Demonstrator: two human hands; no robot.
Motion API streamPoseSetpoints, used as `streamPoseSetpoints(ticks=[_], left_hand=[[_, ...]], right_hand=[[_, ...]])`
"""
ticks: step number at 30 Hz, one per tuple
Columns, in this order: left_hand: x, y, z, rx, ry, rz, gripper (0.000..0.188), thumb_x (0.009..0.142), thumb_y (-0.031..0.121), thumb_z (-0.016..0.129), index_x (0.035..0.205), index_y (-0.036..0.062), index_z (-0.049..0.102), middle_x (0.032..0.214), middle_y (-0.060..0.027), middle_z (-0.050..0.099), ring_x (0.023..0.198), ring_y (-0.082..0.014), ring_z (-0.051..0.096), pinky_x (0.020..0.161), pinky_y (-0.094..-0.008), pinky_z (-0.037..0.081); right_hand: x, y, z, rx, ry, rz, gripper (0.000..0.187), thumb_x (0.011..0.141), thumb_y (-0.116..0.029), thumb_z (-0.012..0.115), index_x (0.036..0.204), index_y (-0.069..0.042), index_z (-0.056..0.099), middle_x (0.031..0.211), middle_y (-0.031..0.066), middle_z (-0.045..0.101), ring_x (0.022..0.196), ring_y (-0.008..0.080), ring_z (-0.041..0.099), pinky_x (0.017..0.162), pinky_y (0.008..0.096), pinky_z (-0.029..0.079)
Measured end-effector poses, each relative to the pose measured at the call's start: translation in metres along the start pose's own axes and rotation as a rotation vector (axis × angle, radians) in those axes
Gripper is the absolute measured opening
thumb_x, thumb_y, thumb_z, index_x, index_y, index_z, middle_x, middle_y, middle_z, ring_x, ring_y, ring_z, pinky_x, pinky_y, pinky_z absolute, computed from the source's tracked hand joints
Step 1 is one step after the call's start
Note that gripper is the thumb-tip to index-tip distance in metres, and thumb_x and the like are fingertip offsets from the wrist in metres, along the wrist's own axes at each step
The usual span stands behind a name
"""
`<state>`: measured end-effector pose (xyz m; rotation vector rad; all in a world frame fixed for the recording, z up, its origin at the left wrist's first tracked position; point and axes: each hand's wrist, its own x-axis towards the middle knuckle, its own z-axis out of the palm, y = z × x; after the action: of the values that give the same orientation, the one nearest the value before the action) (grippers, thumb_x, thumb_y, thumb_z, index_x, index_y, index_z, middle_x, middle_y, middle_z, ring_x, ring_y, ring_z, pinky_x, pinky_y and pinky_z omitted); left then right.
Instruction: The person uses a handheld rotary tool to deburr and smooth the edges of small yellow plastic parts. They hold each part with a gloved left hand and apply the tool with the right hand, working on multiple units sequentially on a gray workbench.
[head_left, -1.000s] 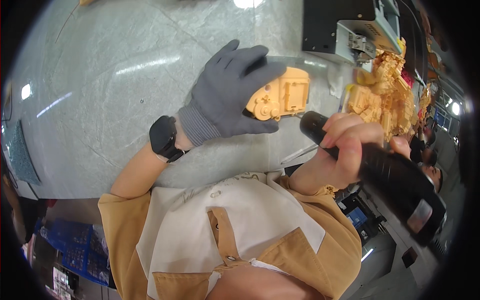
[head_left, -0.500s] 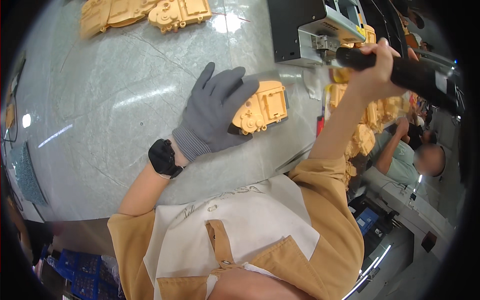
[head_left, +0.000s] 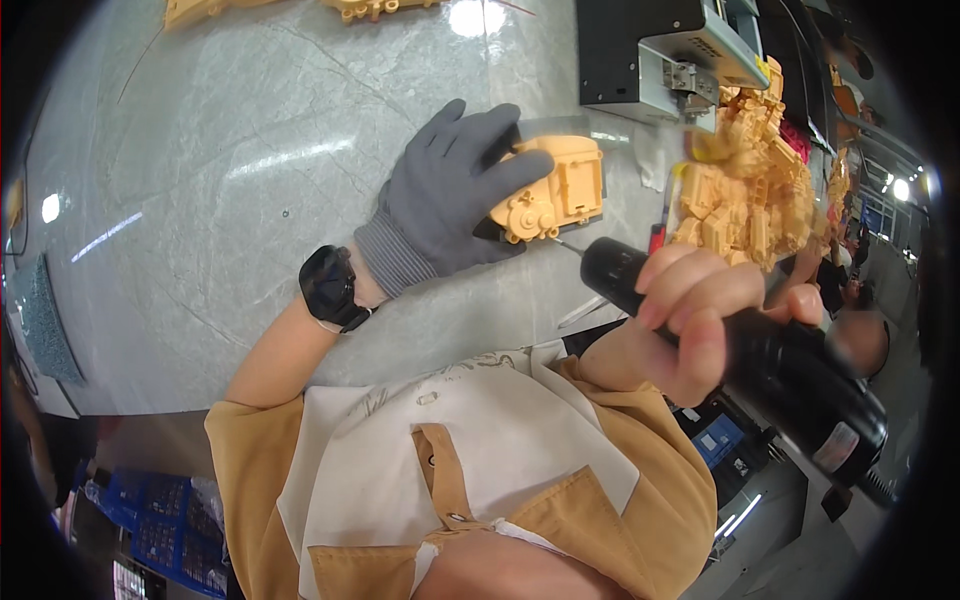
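Observation:
My left hand point(head_left: 435, 200), in a grey knit glove, grips the left side of a yellow plastic housing point(head_left: 577, 180), one finger lying across its top. The housing has a round geared-looking boss and a rectangular recess, and a dark flat piece point(head_left: 558, 127) shows behind its far edge. Wrapped round a black electric screwdriver point(head_left: 790, 385) is my bare right hand point(head_left: 695, 310). The driver's thin bit point(head_left: 568, 245) points left at the housing's lower edge; whether the tip touches it I cannot tell.
A heap of yellow plastic parts point(head_left: 745, 200) lies at the right, beside a black and silver machine point(head_left: 640, 75). More yellow housings point(head_left: 375, 8) sit at the far edge of the grey table point(head_left: 250, 230). Blue crates point(head_left: 170, 520) stand low at the left. Another person is at the far right.
My right hand has brought the screwdriver from beside the machine down and toward me, its bit now at the housing. The left hand still holds the housing. The whole view has shifted slightly.

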<state>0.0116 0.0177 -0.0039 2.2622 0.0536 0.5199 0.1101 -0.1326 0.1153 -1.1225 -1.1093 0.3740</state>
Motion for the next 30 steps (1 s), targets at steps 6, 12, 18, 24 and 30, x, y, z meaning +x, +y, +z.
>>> streamPoseSetpoints(ticks=[6, 12, 18, 24, 30], left_hand=[[-0.003, -0.002, 0.004, 0.015, 0.011, -0.009, 0.078, 0.051, 0.032, 0.081, 0.121, 0.0224, 0.047, 0.127, -0.0152, 0.04, 0.109, -0.0295, 0.047, 0.101, -0.0501, 0.031], [-0.004, -0.005, 0.005, 0.018, 0.024, 0.001, 0.077, 0.053, 0.032, 0.08, 0.121, 0.0221, 0.047, 0.128, -0.0151, 0.04, 0.107, -0.0296, 0.048, 0.101, -0.0503, 0.031], [-0.002, -0.006, 0.004, 0.017, -0.001, -0.001, 0.074, 0.053, 0.033, 0.079, 0.12, 0.0215, 0.049, 0.127, -0.0152, 0.04, 0.107, -0.0296, 0.048, 0.1, -0.0499, 0.031], [-0.005, -0.008, 0.005, 0.023, -0.001, -0.008, 0.072, 0.056, 0.037, 0.077, 0.12, 0.021, 0.049, 0.127, -0.016, 0.04, 0.107, -0.0302, 0.048, 0.1, -0.0497, 0.031], [-0.001, -0.006, -0.003, -0.014, -0.005, 0.026, 0.071, 0.058, 0.046, 0.074, 0.119, 0.0187, 0.05, 0.126, -0.0167, 0.041, 0.106, -0.0306, 0.048, 0.099, -0.0505, 0.031]], right_hand=[[-0.005, -0.009, -0.001, 0.088, -0.085, 0.159, 0.059, 0.078, 0.009, 0.056, 0.121, -0.02, 0.028, 0.078, 0.0127, 0.055, 0.066, 0.0275, 0.056, 0.063, 0.0417, 0.045], [-0.006, -0.002, 0.006, 0.093, -0.06, 0.166, 0.06, 0.077, 0.011, 0.055, 0.122, -0.019, 0.028, 0.077, 0.0124, 0.055, 0.065, 0.0269, 0.056, 0.065, 0.0425, 0.045], [-0.009, 0.007, 0.012, 0.02, -0.015, 0.152, 0.061, 0.078, 0.009, 0.055, 0.124, -0.018, 0.026, 0.073, 0.0113, 0.053, 0.061, 0.0253, 0.055, 0.061, 0.0405, 0.046], [-0.005, 0.009, 0.016, 0.066, 0.075, 0.018, 0.059, 0.078, 0.006, 0.056, 0.124, -0.017, 0.026, 0.07, 0.0101, 0.053, 0.054, 0.0239, 0.054, 0.055, 0.0382, 0.046], [-0.004, 0.01, 0.011, 0.016, 0.005, 0.045, 0.059, 0.078, 0.006, 0.056, 0.123, -0.017, 0.025, 0.07, 0.0091, 0.053, 0.054, 0.0231, 0.055, 0.054, 0.0376, 0.047]])
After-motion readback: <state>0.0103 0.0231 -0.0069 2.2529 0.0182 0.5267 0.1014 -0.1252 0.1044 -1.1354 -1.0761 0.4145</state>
